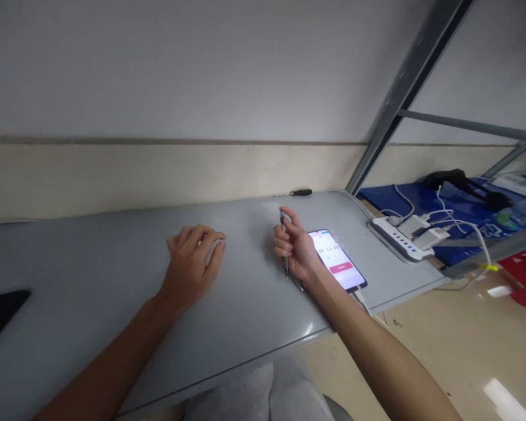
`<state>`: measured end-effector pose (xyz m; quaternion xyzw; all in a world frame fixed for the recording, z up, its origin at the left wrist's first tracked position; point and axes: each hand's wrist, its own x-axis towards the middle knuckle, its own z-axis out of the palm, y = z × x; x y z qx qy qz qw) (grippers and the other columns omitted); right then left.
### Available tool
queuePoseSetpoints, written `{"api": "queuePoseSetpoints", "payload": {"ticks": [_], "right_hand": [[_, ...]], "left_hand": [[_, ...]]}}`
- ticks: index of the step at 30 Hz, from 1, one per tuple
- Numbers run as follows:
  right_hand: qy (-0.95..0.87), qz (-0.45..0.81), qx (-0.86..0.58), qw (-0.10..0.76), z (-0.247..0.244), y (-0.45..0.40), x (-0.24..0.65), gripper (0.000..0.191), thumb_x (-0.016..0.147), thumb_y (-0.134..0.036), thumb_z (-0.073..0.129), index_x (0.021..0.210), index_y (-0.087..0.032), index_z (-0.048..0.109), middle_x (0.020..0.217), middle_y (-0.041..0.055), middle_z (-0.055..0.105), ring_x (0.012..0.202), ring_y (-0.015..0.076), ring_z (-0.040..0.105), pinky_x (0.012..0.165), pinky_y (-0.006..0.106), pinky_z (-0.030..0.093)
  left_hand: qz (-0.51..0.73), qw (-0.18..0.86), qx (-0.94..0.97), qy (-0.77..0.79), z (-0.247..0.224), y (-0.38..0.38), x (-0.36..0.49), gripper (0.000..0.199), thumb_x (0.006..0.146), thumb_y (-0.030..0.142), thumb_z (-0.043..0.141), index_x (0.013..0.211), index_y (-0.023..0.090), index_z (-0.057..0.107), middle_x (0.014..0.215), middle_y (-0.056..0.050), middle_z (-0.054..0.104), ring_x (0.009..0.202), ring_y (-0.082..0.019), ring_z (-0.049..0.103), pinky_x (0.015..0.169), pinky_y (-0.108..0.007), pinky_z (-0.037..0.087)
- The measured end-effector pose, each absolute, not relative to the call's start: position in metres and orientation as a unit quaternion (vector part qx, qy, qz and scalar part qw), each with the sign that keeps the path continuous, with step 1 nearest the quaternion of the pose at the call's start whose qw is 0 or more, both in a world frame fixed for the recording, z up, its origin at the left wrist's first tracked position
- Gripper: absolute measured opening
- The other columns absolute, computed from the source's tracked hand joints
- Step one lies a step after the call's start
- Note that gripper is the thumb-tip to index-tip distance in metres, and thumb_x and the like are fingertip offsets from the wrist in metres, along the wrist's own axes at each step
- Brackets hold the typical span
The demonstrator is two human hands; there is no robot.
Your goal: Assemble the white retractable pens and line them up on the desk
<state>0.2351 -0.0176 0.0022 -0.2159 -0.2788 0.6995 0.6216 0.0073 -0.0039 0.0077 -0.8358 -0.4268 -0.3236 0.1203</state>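
My right hand (294, 245) is closed around a slim grey-silver pen (286, 266), held upright with its tip pointing down. The thumb is near the pen's top end. Below the wrist a small dark, shiny object (298, 285) shows only in part, so its kind is unclear. My left hand (196, 257) rests over the grey tabletop (245, 316) with fingers loosely bent and a gap between thumb and forefinger; nothing is in it. Just right of my right wrist lies a phone (341, 263) with a lit timer screen, partly covered by the forearm.
A small screwdriver (301, 192) with a black and yellow handle lies by the wall. To the right, a white power strip (398, 240) holds plugged-in chargers and cables. A metal frame post (390, 111) rises beside it. A black flat object (2, 313) sits at the left edge.
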Motion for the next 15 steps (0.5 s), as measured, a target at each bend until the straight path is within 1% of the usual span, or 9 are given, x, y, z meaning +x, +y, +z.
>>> {"api": "queuePoseSetpoints", "payload": {"ticks": [5, 8, 12, 15], "right_hand": [[-0.289, 0.695, -0.218, 0.622, 0.0023, -0.0171, 0.236, 0.027, 0.091, -0.024, 0.054, 0.115, -0.033, 0.047, 0.06, -0.0083, 0.029, 0.043, 0.0064, 0.018, 0.041, 0.016, 0.012], [-0.296, 0.696, -0.218, 0.616, 0.0021, -0.0164, 0.2362, 0.02, 0.091, -0.025, 0.053, 0.11, -0.032, 0.049, 0.059, -0.0083, 0.028, 0.044, 0.0064, 0.018, 0.04, 0.017, 0.011], [-0.293, 0.683, -0.229, 0.629, 0.0014, -0.0156, 0.2369, 0.029, 0.091, -0.028, 0.055, 0.118, -0.035, 0.046, 0.059, -0.0087, 0.029, 0.044, 0.0065, 0.017, 0.04, 0.016, 0.012], [-0.297, 0.682, -0.237, 0.625, 0.0015, -0.0156, 0.237, 0.027, 0.09, -0.031, 0.057, 0.114, -0.034, 0.046, 0.059, -0.0087, 0.028, 0.044, 0.0065, 0.017, 0.04, 0.017, 0.011]], "left_hand": [[-0.312, 0.121, -0.832, -0.443, 0.0057, -0.0014, 0.0082, 0.02, 0.094, 0.028, 0.046, 0.094, 0.02, 0.064, 0.092, -0.006, 0.064, 0.09, -0.024, 0.055, 0.079, -0.04, 0.035], [-0.299, 0.114, -0.832, -0.454, 0.0042, 0.0003, 0.0077, 0.021, 0.093, 0.028, 0.045, 0.094, 0.02, 0.064, 0.092, -0.006, 0.065, 0.091, -0.024, 0.056, 0.079, -0.041, 0.035], [-0.287, 0.103, -0.831, -0.465, 0.0026, 0.0013, 0.0071, 0.022, 0.093, 0.029, 0.045, 0.094, 0.02, 0.064, 0.094, -0.007, 0.065, 0.092, -0.025, 0.056, 0.079, -0.041, 0.036], [-0.281, 0.098, -0.834, -0.464, 0.0014, 0.0017, 0.0066, 0.021, 0.092, 0.029, 0.045, 0.094, 0.02, 0.064, 0.095, -0.007, 0.065, 0.094, -0.026, 0.056, 0.079, -0.042, 0.037]]}}
